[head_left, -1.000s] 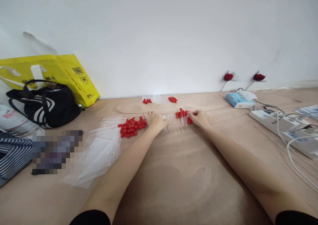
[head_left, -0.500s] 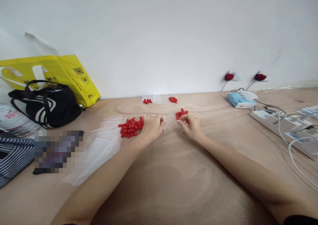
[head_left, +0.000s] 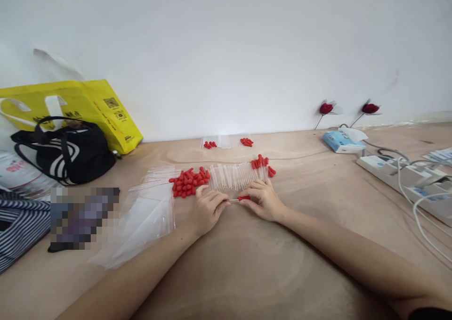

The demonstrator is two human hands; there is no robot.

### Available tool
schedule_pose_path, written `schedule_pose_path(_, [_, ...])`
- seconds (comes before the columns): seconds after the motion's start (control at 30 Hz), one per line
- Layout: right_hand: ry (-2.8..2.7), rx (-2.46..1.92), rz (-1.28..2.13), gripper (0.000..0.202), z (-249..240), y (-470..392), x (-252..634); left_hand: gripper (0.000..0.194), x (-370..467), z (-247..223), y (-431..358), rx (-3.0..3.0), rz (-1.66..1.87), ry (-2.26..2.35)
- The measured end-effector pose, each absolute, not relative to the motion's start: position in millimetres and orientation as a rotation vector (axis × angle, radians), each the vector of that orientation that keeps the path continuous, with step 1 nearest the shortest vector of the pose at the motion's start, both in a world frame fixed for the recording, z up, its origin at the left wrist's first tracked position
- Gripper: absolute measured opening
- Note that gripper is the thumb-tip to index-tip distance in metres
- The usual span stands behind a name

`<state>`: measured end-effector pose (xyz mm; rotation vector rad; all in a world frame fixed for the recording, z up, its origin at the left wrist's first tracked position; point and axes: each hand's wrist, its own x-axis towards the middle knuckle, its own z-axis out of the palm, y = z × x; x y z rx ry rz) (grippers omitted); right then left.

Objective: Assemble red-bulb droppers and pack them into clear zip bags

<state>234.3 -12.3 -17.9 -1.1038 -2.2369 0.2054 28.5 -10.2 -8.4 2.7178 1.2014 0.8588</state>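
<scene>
My left hand (head_left: 211,209) pinches one end of a thin clear tube (head_left: 233,201), level above the table. My right hand (head_left: 264,198) is closed on a red rubber bulb (head_left: 243,198), its end meeting the tube; whether the tube sits inside it I cannot tell. Just beyond both hands lies a row of clear tubes (head_left: 231,176), side by side. A heap of red bulbs (head_left: 185,183) is at the left of the row. Several more red pieces (head_left: 259,161) lie at its right end, some touching the tubes.
Clear plastic bags (head_left: 144,211) lie left of my left hand. Near the wall is a bag with red pieces (head_left: 226,141). A yellow bag (head_left: 120,122) and black bag (head_left: 88,150) stand left. Rightward are a tissue pack (head_left: 341,142) and a power strip (head_left: 384,171) with cables.
Both hands have come nearer to me, off the row of tubes, and closer together. A tube now shows in the left hand and a red bulb in the right, meeting end to end.
</scene>
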Motion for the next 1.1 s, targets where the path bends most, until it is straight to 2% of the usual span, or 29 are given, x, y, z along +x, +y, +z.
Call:
schedule_pose_path(0.33, [-2.233, -1.042, 0.343, 0.015, -18, -14, 235, 0.02, 27, -10, -10, 2.715, 0.916, 1.185])
schedule_pose_path(0.63, [-2.255, -0.936, 0.337, 0.014, -20, -10, 233, 0.019, 24, -15, -8, 2.725, 0.935, 1.134])
schedule_pose_path(0.9, [-2.216, -0.891, 0.269, 0.017, -25, -9, 231, 0.015, 26, -18, -5, 2.754, 1.062, 0.971])
schedule_pose_path(1.1, [-2.264, -0.858, 0.157, 0.016, -26, -10, 232, 0.017, 27, -19, -6, 2.811, 1.033, 0.953])
